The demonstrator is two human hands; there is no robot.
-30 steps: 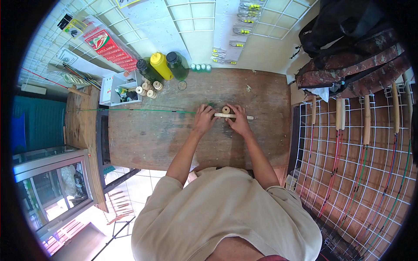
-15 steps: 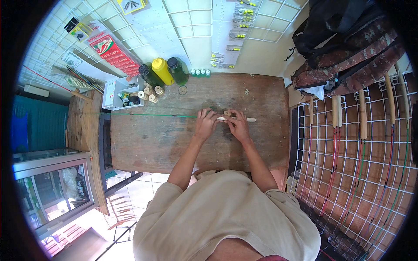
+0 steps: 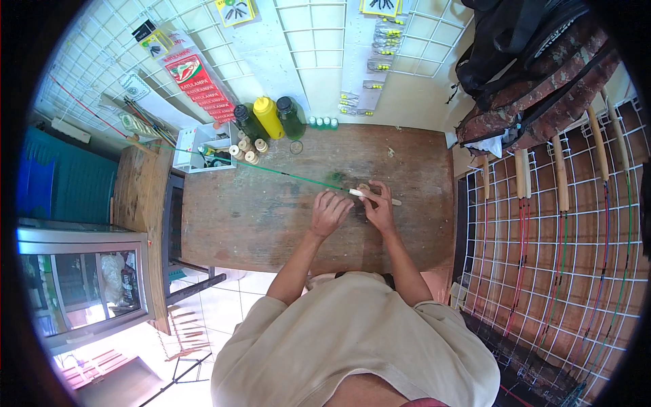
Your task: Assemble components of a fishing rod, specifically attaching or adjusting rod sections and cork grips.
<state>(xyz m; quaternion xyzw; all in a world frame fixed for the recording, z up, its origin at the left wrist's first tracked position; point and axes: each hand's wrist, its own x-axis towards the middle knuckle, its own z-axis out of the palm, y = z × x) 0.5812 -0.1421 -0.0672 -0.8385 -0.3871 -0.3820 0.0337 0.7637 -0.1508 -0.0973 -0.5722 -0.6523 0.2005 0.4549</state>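
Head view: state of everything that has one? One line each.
Left hand: fingers curled, grip unclear
Right hand: closed on pale handle
Pale handle: held at a slant
Green rod: slanting over table
Yellow bottle: upright, capped
Dark green bottles: upright, capped
White box: open-topped, partly filled
Backpack: hanging, white material poking out
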